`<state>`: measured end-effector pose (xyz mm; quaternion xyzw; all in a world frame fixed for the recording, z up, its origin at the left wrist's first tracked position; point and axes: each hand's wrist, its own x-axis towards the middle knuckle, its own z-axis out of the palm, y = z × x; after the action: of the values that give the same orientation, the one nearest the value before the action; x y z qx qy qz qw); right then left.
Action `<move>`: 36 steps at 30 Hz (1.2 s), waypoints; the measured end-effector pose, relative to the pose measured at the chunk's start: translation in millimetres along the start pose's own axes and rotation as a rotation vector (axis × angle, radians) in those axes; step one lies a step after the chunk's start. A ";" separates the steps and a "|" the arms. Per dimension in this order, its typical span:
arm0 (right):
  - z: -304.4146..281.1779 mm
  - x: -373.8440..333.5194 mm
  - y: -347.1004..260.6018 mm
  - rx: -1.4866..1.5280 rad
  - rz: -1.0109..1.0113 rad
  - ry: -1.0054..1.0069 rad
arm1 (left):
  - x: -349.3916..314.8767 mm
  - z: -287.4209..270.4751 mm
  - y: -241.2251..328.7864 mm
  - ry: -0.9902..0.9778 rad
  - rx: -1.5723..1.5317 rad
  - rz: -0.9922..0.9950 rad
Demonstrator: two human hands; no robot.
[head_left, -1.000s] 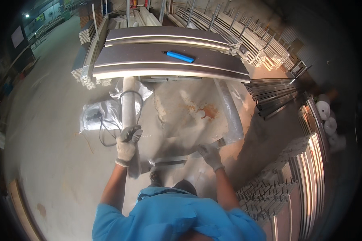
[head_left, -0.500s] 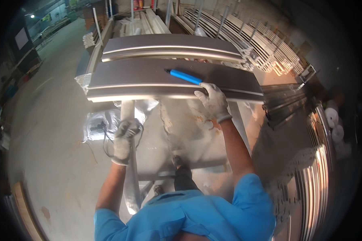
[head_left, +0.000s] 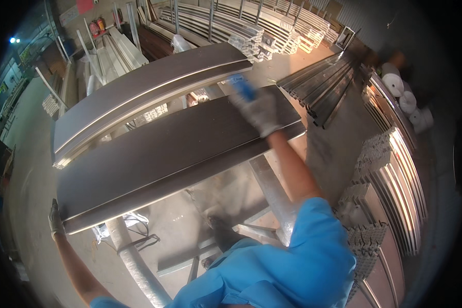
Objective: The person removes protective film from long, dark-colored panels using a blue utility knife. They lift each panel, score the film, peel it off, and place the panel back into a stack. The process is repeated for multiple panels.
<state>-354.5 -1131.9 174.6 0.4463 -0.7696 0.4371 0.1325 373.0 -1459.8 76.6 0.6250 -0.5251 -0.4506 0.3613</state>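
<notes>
A long dark brown-grey panel with a stepped front edge lies across two supports wrapped in clear film in front of me. My right hand, in a pale work glove, is closed over the panel's right part. It holds a slim blue stick-like tool, smeared by motion, so its kind does not show. My left hand, also gloved, is at the panel's left end and seems to grip the end edge; its fingers point away from me. Just beyond lies a second dark panel with a light metallic edge.
Wrapped support beams run below the near panel, with a dark cable by the left one. Dark metal profiles lie on the floor at right. Stacked profiles and white rolls stand along the right side.
My view has shifted to the right. My left hand has moved from beside the support and cable to the panel's left end. The right hand has carried the blue tool to the panel's right part.
</notes>
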 end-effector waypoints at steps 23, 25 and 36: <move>-81.3 43.3 250.9 0.574 0.868 -0.528 | -89.9 76.5 67.7 0.459 0.443 -0.233; -101.2 20.5 222.8 0.531 0.923 -0.460 | -126.5 54.6 66.3 0.389 0.257 -0.298; -213.7 -127.5 184.4 0.357 0.848 -0.423 | -365.1 -67.1 -12.7 0.462 0.258 -0.220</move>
<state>-470.1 -849.5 121.2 0.1891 -0.8063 0.4774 -0.2937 425.0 -1100.3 154.3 0.8051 -0.4111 -0.2622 0.3377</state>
